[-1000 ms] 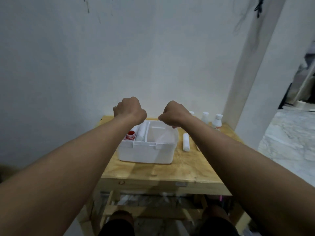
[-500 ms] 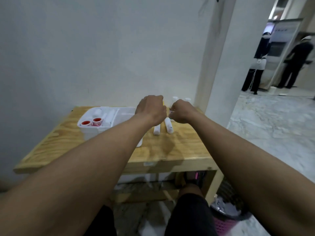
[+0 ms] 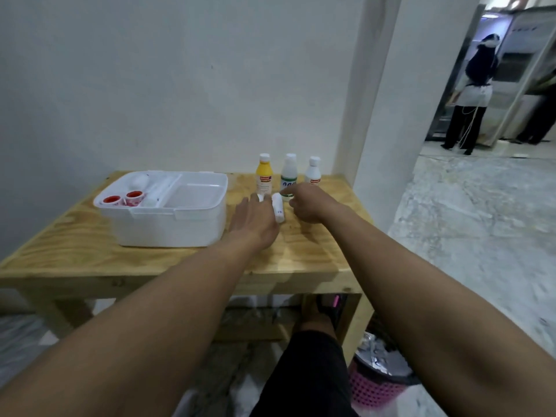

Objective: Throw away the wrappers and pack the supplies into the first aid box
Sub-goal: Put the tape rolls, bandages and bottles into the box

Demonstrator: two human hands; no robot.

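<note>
The white first aid box (image 3: 168, 227) stands open on the left of the wooden table (image 3: 304, 254). Two red-capped cups (image 3: 123, 198) and white supplies lie in its left compartments. Two white gauze rolls (image 3: 278, 210) lie on the table right of the box. My left hand (image 3: 254, 222) rests flat over the left roll, fingers spread. My right hand (image 3: 310, 204) is just right of the rolls with its fingers curled and the forefinger pointing left. Behind stand a yellow bottle (image 3: 264, 176), a green-labelled white bottle (image 3: 288, 176) and a small white bottle (image 3: 313, 174).
A pink waste basket (image 3: 379, 383) with crumpled wrappers sits on the floor under the table's right end. A white wall and pillar back the table. A person (image 3: 472, 94) stands far off in the doorway at the right. My leg is below the table edge.
My view has swung right and down. Both fists have dropped from above the box to the table right of it. The left hand has opened flat over the rolls.
</note>
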